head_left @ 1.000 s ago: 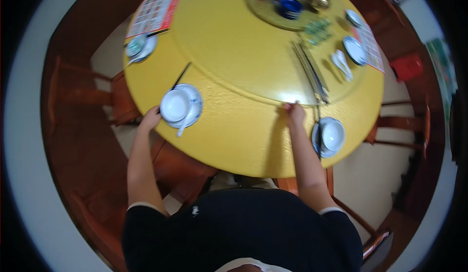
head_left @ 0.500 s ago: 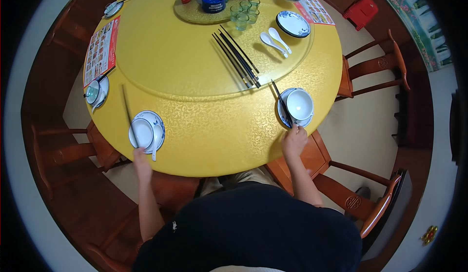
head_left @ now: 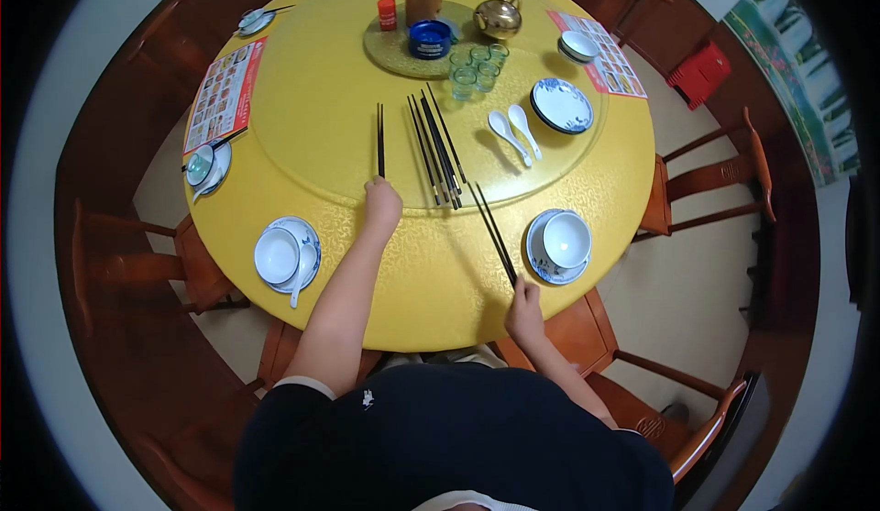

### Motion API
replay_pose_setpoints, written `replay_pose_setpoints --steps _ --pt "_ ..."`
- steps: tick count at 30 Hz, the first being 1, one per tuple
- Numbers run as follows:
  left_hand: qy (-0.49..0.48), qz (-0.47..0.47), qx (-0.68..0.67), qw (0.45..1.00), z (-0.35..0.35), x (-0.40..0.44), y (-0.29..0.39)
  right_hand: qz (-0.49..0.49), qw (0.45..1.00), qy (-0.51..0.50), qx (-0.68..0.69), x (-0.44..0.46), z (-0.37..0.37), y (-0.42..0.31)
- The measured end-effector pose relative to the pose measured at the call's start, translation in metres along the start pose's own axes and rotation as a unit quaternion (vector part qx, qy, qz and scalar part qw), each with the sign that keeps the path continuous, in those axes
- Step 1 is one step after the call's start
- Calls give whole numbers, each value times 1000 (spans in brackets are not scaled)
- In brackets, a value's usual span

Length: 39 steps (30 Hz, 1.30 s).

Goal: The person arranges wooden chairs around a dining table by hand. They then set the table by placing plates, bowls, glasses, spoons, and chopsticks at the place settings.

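My left hand [head_left: 383, 205] is closed round a pair of black chopsticks [head_left: 380, 140], held over the glass turntable [head_left: 302, 149] and pointing away from me. Just right of them lies a loose bundle of black chopsticks [head_left: 436, 149]. My right hand [head_left: 525, 313] grips another pair of chopsticks [head_left: 495, 236], tips pointing forward and left. Beside that pair, a white bowl [head_left: 566, 240] sits on a blue-patterned plate [head_left: 539, 268]. At the left, a second bowl [head_left: 276, 255] and a white spoon [head_left: 301, 277] rest on a similar plate [head_left: 312, 236].
Two white spoons [head_left: 510, 138] and stacked plates [head_left: 562, 106] lie on the turntable. Behind are green glasses [head_left: 475, 71], a blue ashtray [head_left: 430, 40], a red cup [head_left: 387, 14] and a brass teapot [head_left: 498, 18]. Wooden chairs [head_left: 715, 186] surround the yellow table [head_left: 412, 305].
My left hand has moved from the left plate, forward and right, with its chopsticks over the turntable. My right hand has drawn its pair off the right plate, leftward and towards me.
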<state>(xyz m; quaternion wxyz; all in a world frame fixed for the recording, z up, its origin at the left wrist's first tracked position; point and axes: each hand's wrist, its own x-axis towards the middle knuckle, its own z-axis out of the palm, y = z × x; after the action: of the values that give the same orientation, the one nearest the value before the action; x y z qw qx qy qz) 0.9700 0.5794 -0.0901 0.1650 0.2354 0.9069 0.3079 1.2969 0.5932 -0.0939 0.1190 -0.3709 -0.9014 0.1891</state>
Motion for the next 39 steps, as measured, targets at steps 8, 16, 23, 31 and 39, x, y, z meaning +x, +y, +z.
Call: replay_pose_setpoints --steps 8,16,23,31,39 --pt "-29 10 194 981 7 16 31 16 999 -6 40 219 55 -61" --pt "-17 46 175 983 5 29 30 26 998 11 -64 268 73 -101" --pt "91 66 20 993 -44 -34 -16 -50 997 39 43 255 94 -110" --pt "259 27 116 959 -104 -134 -195 -15 957 263 121 109 -25 -15" --pt "118 -118 -119 979 -80 -131 -231 320 881 231 263 50 -22 166"
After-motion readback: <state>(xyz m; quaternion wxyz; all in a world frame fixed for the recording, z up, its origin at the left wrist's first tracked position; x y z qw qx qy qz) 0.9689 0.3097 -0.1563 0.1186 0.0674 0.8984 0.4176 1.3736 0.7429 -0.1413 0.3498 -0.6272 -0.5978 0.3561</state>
